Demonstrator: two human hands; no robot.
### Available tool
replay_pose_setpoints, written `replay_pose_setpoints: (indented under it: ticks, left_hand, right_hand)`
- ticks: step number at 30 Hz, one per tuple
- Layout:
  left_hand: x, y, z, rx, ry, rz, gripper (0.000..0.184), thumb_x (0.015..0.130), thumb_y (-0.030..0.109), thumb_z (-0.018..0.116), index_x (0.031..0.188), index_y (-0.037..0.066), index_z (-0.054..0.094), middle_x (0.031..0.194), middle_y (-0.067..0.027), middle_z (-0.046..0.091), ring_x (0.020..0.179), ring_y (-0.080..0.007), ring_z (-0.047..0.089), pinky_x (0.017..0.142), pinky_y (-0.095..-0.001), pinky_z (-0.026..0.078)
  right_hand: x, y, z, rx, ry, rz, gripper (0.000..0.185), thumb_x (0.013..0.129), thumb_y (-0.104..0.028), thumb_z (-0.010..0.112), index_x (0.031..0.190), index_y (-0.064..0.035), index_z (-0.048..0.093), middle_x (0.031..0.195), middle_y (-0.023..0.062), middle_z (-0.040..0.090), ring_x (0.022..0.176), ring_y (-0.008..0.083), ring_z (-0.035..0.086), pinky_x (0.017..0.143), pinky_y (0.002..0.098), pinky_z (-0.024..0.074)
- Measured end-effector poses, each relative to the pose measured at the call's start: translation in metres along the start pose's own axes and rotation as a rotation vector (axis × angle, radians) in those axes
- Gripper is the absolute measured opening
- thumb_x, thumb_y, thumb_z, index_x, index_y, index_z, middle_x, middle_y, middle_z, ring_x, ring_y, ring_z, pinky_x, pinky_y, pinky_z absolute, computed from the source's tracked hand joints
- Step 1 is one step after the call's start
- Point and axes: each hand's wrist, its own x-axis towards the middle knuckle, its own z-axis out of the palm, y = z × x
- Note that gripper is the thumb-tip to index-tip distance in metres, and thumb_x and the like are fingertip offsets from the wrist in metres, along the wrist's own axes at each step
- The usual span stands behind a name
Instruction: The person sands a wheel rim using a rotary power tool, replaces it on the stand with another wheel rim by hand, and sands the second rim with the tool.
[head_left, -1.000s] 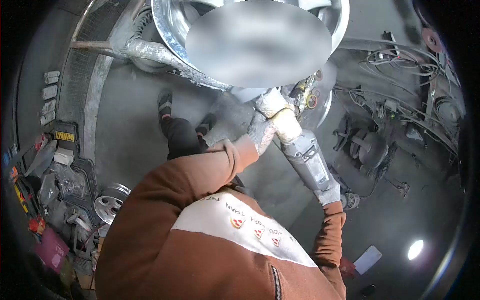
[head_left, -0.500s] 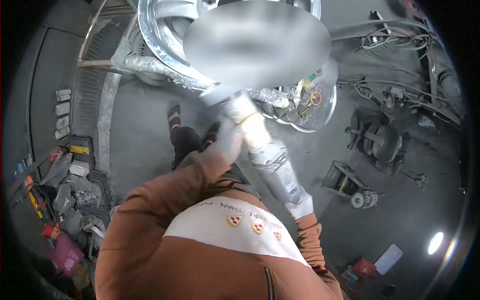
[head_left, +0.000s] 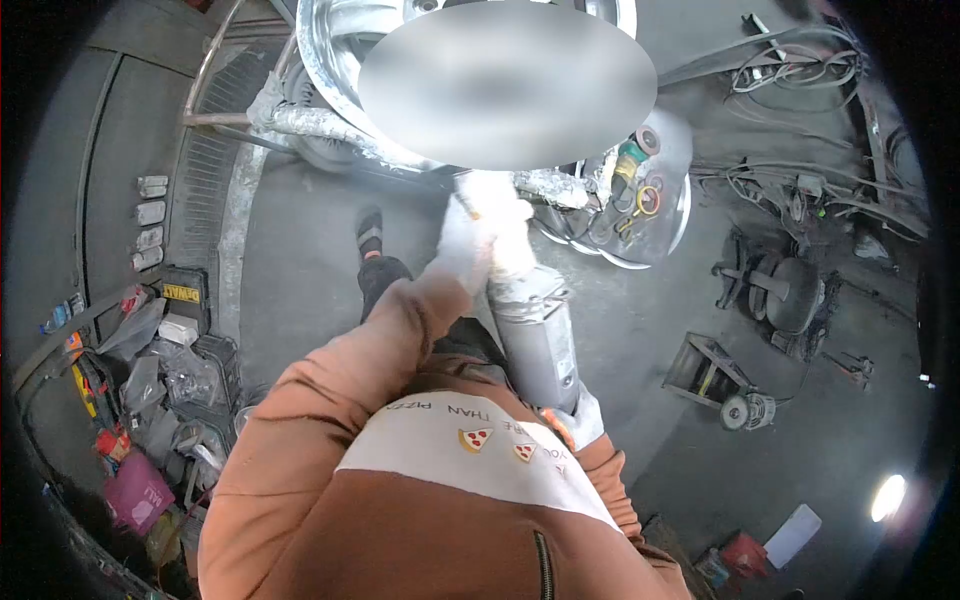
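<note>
A dusty grey angle grinder (head_left: 537, 340) lies lengthwise before my body, its front end up against the metal wheel rim (head_left: 335, 70). My left hand (head_left: 465, 240), in a pale glove, is wrapped around the front of the grinder. My right hand (head_left: 582, 418), also gloved, grips its rear end near my waist. The rim rests on a stand with wrapped bars (head_left: 320, 122). A blurred oval hides most of the rim and the tip of the grinder, so their contact cannot be made out.
A round tray (head_left: 672, 225) beside the rim holds scissors (head_left: 648, 200) and a small green tool (head_left: 632, 158). To the right stand a wheeled stool (head_left: 795, 295) and a metal frame with a motor (head_left: 710, 370). Cases and bags (head_left: 190, 375) crowd the left; cables (head_left: 800, 70) hang upper right.
The grinder has swung more upright, its front end shifting right and upward. My left hand has moved up with it, while my right hand has shifted slightly left and down. The view has shifted a little.
</note>
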Motion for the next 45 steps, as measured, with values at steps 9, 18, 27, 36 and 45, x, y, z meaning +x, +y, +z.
replay_pose_setpoints:
  ticks: [9, 18, 27, 36, 45]
  left_hand:
    - [0.029, -0.022, 0.045, -0.070, -0.030, -0.093, 0.042, 0.076, -0.003, 0.075, 0.112, 0.006, 0.054, 0.094, -0.0051, 0.063, 0.079, -0.0153, 0.062, 0.065, -0.0289, 0.054]
    - [0.000, -0.002, -0.011, 0.016, -0.066, -0.043, 0.045, 0.081, 0.001, 0.068, 0.123, 0.007, 0.053, 0.103, -0.0032, 0.059, 0.094, -0.0147, 0.060, 0.079, -0.0289, 0.051]
    - [0.010, -0.007, 0.010, 0.077, 0.000, -0.072, 0.054, 0.074, -0.002, 0.076, 0.122, 0.005, 0.053, 0.103, -0.0036, 0.061, 0.096, -0.0156, 0.060, 0.080, -0.0302, 0.051]
    - [0.004, -0.007, -0.001, -0.002, 0.015, -0.067, 0.051, 0.075, -0.005, 0.073, 0.120, 0.006, 0.053, 0.099, -0.0051, 0.062, 0.088, -0.0170, 0.063, 0.075, -0.0314, 0.054]
    - [0.009, -0.003, 0.006, 0.091, 0.016, 0.023, 0.047, 0.076, 0.002, 0.073, 0.118, 0.010, 0.054, 0.098, -0.0013, 0.059, 0.090, -0.0157, 0.061, 0.078, -0.0301, 0.052]
  right_hand:
    - [-0.015, -0.018, 0.003, 0.684, 0.149, 0.384, 0.031, 0.092, -0.014, 0.059, 0.117, 0.0030, 0.054, 0.092, 0.0108, 0.065, 0.074, 0.0181, 0.064, 0.060, 0.0293, 0.0543]
    - [-0.016, 0.013, 0.033, -0.100, 0.127, -0.015, 0.032, 0.095, -0.022, 0.054, 0.113, 0.0033, 0.059, 0.096, 0.0258, 0.065, 0.087, 0.0430, 0.064, 0.074, 0.0431, 0.0512]
    - [-0.012, 0.026, 0.038, -0.093, 0.195, 0.016, 0.035, 0.096, -0.026, 0.051, 0.112, 0.0043, 0.059, 0.092, 0.0254, 0.066, 0.082, 0.0420, 0.064, 0.071, 0.0426, 0.0512]
    - [-0.009, 0.019, 0.031, -0.167, 0.172, -0.082, 0.036, 0.098, -0.029, 0.050, 0.107, 0.0039, 0.060, 0.086, 0.0217, 0.065, 0.075, 0.0345, 0.063, 0.069, 0.0406, 0.0502]
    - [-0.001, -0.002, 0.027, -0.103, 0.149, -0.025, 0.036, 0.099, -0.029, 0.050, 0.110, 0.0047, 0.060, 0.084, 0.0203, 0.066, 0.075, 0.0336, 0.064, 0.069, 0.0409, 0.0507]
